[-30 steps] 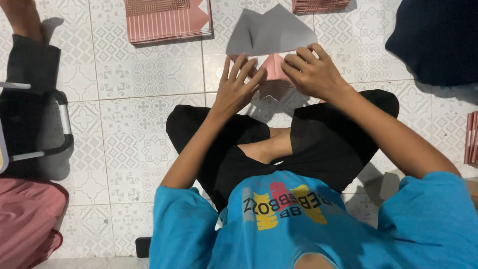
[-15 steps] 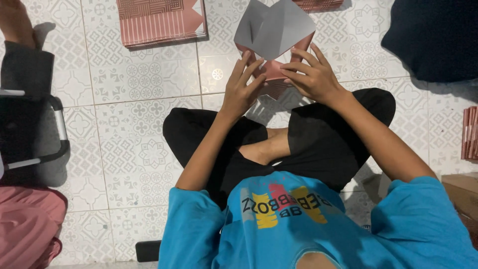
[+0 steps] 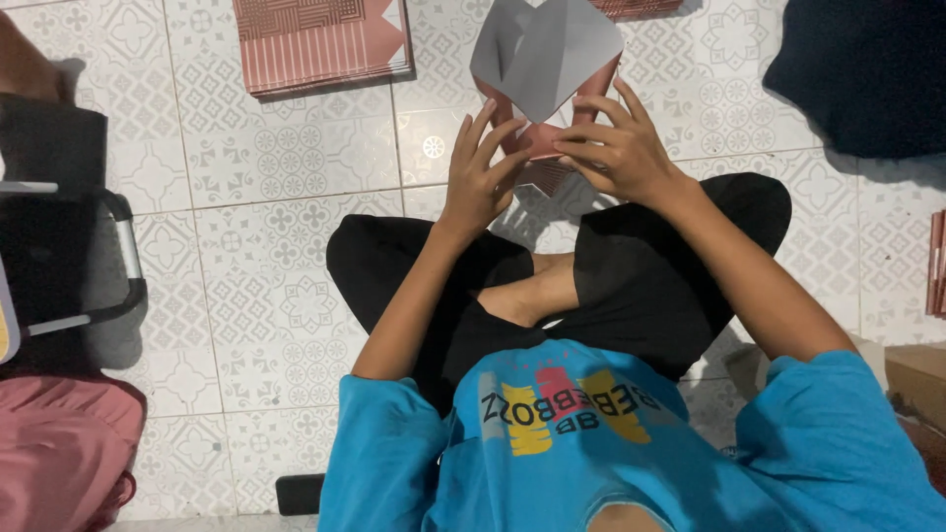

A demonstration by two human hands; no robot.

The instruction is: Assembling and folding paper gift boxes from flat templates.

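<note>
I sit cross-legged on a patterned tile floor, holding a partly folded paper piece [image 3: 545, 61], grey on the inside and pink outside, above the floor ahead of my knees. My left hand [image 3: 480, 169] grips its lower left edge with fingers spread upward. My right hand [image 3: 613, 145] pinches the lower right side, fingers curled across the pink flap. The grey flaps stand open above both hands.
A stack of pink patterned paper sheets [image 3: 320, 41] lies on the floor at the upper left. A dark cloth bundle [image 3: 860, 74] sits at the upper right. A black bag with a metal frame [image 3: 59, 246] and a pink bag [image 3: 59, 458] are at the left. More pink sheets [image 3: 936, 261] show at the right edge.
Both hands have lifted the paper piece up and away from my lap, and the grey flaps have opened wider. The hands have closed in on its lower part.
</note>
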